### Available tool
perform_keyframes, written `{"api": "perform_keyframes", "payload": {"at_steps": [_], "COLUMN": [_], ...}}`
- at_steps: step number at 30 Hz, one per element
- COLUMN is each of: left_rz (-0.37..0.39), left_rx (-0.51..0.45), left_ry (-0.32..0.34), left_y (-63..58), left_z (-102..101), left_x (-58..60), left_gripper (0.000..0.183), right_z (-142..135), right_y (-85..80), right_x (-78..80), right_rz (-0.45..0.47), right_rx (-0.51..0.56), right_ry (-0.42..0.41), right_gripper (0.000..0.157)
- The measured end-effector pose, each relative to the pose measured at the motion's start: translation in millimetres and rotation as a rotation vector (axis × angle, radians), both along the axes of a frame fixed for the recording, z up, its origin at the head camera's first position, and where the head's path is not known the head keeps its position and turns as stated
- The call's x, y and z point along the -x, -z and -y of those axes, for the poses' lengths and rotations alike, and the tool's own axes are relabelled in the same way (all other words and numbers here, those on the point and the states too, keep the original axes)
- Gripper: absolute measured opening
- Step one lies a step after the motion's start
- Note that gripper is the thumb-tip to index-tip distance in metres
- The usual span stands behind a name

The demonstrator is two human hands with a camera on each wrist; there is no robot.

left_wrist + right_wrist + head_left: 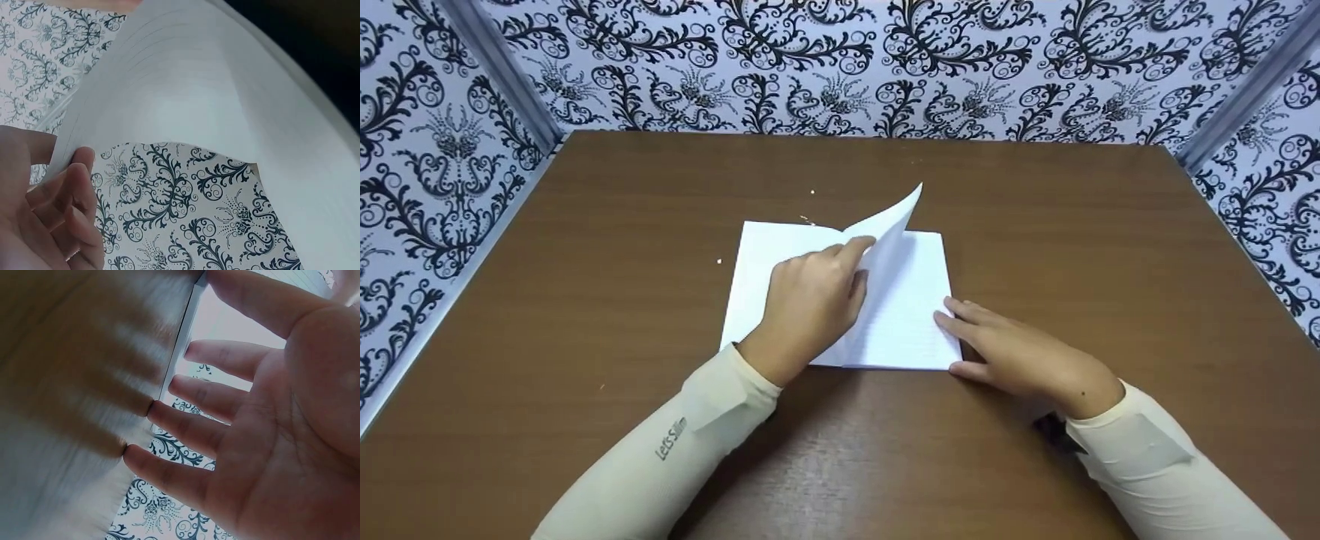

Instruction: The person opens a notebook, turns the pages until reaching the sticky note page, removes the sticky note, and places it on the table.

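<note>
An open notebook (911, 315) with white pages lies on the brown table, one page (889, 217) lifted up from the middle. My left hand (814, 292) is over the left half and pinches the raised page between thumb and curled fingers. In the left wrist view the page (169, 107) bows away from the left hand (50, 208), and faint ruled lines show on it. At the notebook's right edge, my right hand (1012, 345) rests with spread, straight fingers touching the edge and table. The right wrist view shows the right hand's (253, 410) palm and its fingertips against the table.
Small white scraps (808, 220) lie on the table (660, 300) behind and left of the notebook. Black-and-white patterned walls (840, 67) stand along the back and both sides of the table.
</note>
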State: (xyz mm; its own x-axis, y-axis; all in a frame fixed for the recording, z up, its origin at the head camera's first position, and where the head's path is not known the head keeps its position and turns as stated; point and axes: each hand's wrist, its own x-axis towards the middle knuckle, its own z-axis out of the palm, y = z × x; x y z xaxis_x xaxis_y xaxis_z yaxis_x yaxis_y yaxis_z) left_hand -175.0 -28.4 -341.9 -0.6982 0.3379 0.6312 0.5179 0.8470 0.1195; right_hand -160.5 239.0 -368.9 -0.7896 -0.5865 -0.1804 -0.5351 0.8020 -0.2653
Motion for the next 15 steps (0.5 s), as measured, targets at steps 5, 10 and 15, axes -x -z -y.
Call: {"api": "perform_keyframes", "payload": {"at_steps": [5,10,15], "left_rz": [0.007,0.008,-0.025], "left_rx": [-0.003,-0.009,-0.010], "left_ry": [-0.019,-0.027,-0.036], "left_y": [-0.3,-0.1,1.0], "left_z": [3,9,20], "left_x": [0.6,0.1,-0.8], "left_gripper": [0.032,0.035,0.039], "right_z": [0,0,1], "right_y": [-0.3,-1.0,-1.0], "right_x": [-0.6,-1.4,-1.1], "right_rz": [0.001,0.013,0.012], "right_rx": [-0.005,-0.009,-0.006], "right_ry": [0.003,0.009,0.006], "right_gripper": [0.065,0.066,0.066]}}
